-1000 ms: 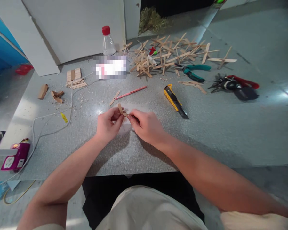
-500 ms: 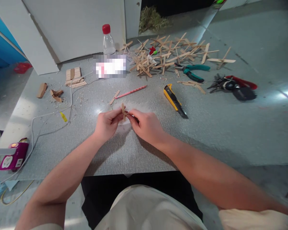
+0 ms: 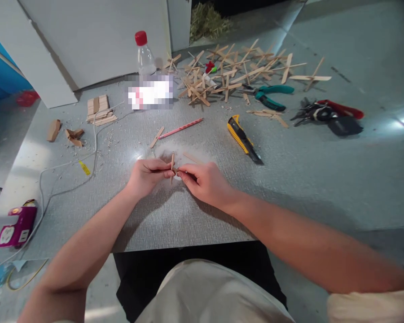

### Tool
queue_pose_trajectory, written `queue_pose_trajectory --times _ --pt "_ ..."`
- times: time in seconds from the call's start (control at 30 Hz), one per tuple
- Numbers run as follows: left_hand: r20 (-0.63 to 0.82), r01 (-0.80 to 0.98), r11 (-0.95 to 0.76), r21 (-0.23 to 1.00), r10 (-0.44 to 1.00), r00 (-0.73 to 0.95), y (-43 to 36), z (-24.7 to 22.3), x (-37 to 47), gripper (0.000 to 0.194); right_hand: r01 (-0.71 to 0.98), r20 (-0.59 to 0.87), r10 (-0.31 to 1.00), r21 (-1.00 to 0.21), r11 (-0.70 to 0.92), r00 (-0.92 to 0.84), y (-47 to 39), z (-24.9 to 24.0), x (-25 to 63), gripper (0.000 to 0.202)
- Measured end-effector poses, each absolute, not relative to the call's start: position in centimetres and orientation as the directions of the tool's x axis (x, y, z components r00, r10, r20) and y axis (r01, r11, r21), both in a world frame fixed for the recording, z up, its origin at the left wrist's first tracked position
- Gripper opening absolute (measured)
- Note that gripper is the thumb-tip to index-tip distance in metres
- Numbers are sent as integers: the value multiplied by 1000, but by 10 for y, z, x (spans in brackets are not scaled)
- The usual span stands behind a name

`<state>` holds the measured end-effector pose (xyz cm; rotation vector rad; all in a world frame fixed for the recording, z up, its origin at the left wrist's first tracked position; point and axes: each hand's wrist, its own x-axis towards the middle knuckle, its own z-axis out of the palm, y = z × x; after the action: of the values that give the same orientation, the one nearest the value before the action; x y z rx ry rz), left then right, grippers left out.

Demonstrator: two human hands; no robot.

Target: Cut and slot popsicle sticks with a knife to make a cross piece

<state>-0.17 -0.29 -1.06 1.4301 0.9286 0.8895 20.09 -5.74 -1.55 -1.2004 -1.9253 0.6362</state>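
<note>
Between my hands, over the near middle of the table, are wooden craft sticks. My left hand [image 3: 150, 177] pinches them, with one craft stick [image 3: 173, 160] standing nearly upright at its fingertips. My right hand [image 3: 205, 181] is closed with thumb and forefinger on the same small piece, from the right; the fingers hide where the sticks join. A pale stick [image 3: 192, 158] shows just beyond my right hand; whether it lies on the table I cannot tell. Behind the hands lie a loose craft stick [image 3: 157, 137] and a red patterned pencil [image 3: 182, 128].
A yellow utility knife [image 3: 243, 139] lies to the right, blade toward me. Farther back are teal-handled pliers [image 3: 271, 96], a heap of crossed sticks [image 3: 227, 80], keys [image 3: 309, 115] and a red-capped bottle [image 3: 145, 58]. A stick bundle [image 3: 98, 105] and white cable [image 3: 94, 148] are left.
The upright stick has turned edge-on and sits slightly lower between my fingers. A pale stick now shows beyond my right hand. The view has shifted slightly.
</note>
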Motion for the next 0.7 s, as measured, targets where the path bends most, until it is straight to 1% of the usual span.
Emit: queue_pose_trajectory --times 0.1,0.2,0.3,0.4,0.5,0.6,0.7 --pt "-11 31 -2 1000 907 420 -3 -15 1 20 483 326 902 -764 428 -283 -56 -17 205 27" --pt "-6 40 -14 999 888 459 -2 -18 2 19 473 244 908 -791 389 -340 -53 -14 210 30" --pt "-18 94 -34 995 864 503 -1 -18 2 17 481 162 912 -807 342 -378 -51 -12 214 31" --pt "-40 125 -26 992 865 501 -1 -16 3 20 481 139 921 -819 313 -364 -51 -12 213 31" --pt "-43 125 -16 992 889 457 -3 -13 6 23 467 142 940 -838 280 -310 -55 -14 208 29" --pt "-39 117 -12 993 903 428 -4 -10 8 22 457 148 960 -855 245 -238 -59 -16 202 27" --pt "-32 104 -14 994 905 425 -4 -9 8 21 441 140 962 -867 233 -233 -60 -16 199 28"
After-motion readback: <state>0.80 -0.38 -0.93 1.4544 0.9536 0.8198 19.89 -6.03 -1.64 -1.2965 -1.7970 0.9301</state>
